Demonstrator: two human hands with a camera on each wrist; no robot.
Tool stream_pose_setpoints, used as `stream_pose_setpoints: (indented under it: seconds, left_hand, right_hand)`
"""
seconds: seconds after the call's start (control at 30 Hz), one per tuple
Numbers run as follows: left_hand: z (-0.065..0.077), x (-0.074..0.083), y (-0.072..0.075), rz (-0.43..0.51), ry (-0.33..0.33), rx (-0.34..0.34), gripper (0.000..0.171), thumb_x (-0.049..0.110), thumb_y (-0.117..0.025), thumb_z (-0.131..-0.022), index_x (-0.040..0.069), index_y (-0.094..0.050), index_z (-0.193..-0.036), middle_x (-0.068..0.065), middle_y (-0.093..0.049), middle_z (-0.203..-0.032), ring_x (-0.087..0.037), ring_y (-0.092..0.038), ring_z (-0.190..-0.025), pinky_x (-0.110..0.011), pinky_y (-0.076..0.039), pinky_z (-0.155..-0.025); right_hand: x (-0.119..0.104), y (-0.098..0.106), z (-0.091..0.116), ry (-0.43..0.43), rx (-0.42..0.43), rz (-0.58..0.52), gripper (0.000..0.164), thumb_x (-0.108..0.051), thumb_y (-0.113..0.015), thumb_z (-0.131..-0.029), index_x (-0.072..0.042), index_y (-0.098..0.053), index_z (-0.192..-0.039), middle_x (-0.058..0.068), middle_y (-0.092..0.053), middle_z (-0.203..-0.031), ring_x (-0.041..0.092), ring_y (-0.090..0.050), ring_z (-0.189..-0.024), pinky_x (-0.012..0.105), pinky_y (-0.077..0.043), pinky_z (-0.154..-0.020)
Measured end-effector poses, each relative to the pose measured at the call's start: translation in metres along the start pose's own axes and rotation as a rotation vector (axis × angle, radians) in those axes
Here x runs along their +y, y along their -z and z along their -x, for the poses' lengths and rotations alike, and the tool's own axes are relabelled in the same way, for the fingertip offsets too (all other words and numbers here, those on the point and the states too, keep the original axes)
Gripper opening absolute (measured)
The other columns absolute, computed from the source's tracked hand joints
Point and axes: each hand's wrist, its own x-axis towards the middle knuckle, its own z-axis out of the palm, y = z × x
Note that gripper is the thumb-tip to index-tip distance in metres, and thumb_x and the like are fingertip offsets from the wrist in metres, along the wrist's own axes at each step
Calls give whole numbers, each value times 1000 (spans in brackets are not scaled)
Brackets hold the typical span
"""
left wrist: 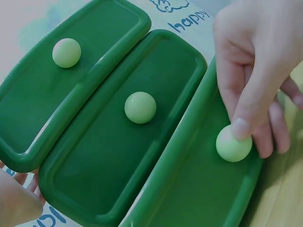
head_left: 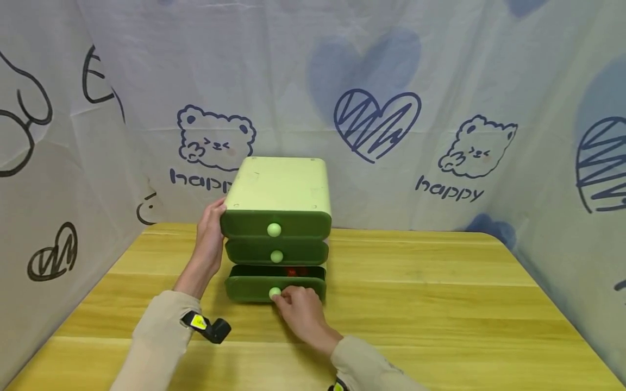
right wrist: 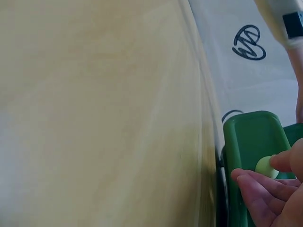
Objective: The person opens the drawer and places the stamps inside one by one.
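A green three-drawer box (head_left: 281,184) with a pale top stands on the table, each drawer front bearing a round light-green knob. The bottom drawer (head_left: 244,289) is pulled partly out, and something red (head_left: 292,271) shows inside it. My right hand (head_left: 304,315) pinches the bottom drawer's knob (left wrist: 234,143) between thumb and fingers. Against the box's left side rests my left hand (head_left: 210,233), its fingers along the wall near the top drawer (head_left: 249,224). The middle drawer (head_left: 249,252) sits closed. In the right wrist view, the thumb touches the knob (right wrist: 266,167) from above.
The wooden table (head_left: 440,304) spreads out to the right and in front of the box. Behind it hangs a white cloth (head_left: 293,70) printed with hearts and bears, which also runs along both sides. A black wrist camera (head_left: 215,329) sticks out from the left sleeve.
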Motion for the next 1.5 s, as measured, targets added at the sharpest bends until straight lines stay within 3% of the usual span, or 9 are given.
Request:
stream_pose_setpoints:
  seconds: [0.17, 0.4, 0.7, 1.0, 1.13, 1.27, 1.37, 1.5]
  left_hand:
    - [1, 1, 2, -1, -3, 10, 53, 29, -31, -103, 4, -28, -149, -10, -27, -152, -22, -32, -132, -35, -28, -110]
    - [2, 1, 3, -4, 0, 9, 53, 30, -31, -103, 4, -28, -149, -10, -27, -151, -21, -32, -131, -34, -27, -110]
    - [0, 0, -1, 12, -11, 8, 54, 30, -33, -102, 4, -29, -149, -11, -27, -151, -22, -33, -131, -34, -27, -110]
    - [-1, -1, 2, 1, -13, 27, 52, 30, -31, -103, 5, -30, -149, -8, -29, -151, -20, -32, -132, -34, -28, -110]
    - [-1, -10, 4, -85, -85, 52, 54, 36, -32, -104, 4, -34, -147, -9, -35, -149, -22, -33, -133, -38, -27, -111]
    - [2, -17, 7, -233, -129, 57, 61, 47, -27, -104, 5, -32, -149, -12, -33, -152, -26, -28, -138, -42, -22, -114]
    - [5, -16, 12, -338, -130, 12, 66, 51, -23, -103, 6, -26, -152, -12, -27, -156, -29, -22, -142, -45, -18, -115]
    - [10, -13, 26, -501, -165, -53, 67, 50, -21, -103, 3, -25, -152, -18, -26, -155, -35, -21, -141, -51, -18, -114]
  right_hand:
    - [2, -4, -8, -18, 9, 5, 47, -18, -65, -94, -17, -39, -56, -11, -21, -48, 1, -17, -42, 18, -15, -43]
    - [8, -9, -17, -49, 45, -1, 42, -15, -66, -92, -14, -46, -56, -12, -25, -46, 3, -22, -43, 18, -19, -43]
    - [14, -11, -24, -27, 78, 6, 39, -11, -65, -92, -11, -51, -55, -12, -26, -45, 4, -29, -45, 18, -24, -44]
    - [19, -11, -27, -41, 13, -16, 23, -13, -64, -93, -5, -66, -71, -7, -49, -54, 4, -37, -48, 19, -33, -48]
    - [22, -4, -25, -44, -42, -41, 18, -9, -62, -93, -1, -72, -80, -4, -58, -60, 4, -43, -49, 19, -40, -52]
    - [22, 15, -17, -67, -123, -110, 18, -8, -60, -93, 4, -72, -98, 3, -69, -77, 7, -59, -60, 23, -51, -61]
    - [21, 36, -11, -72, -171, -151, 22, -9, -59, -95, 7, -69, -106, 10, -72, -91, 16, -67, -75, 26, -54, -67]
    - [26, 70, -3, -42, -198, -136, 29, -19, -55, -100, 5, -67, -113, 13, -70, -100, 23, -67, -86, 29, -54, -68]
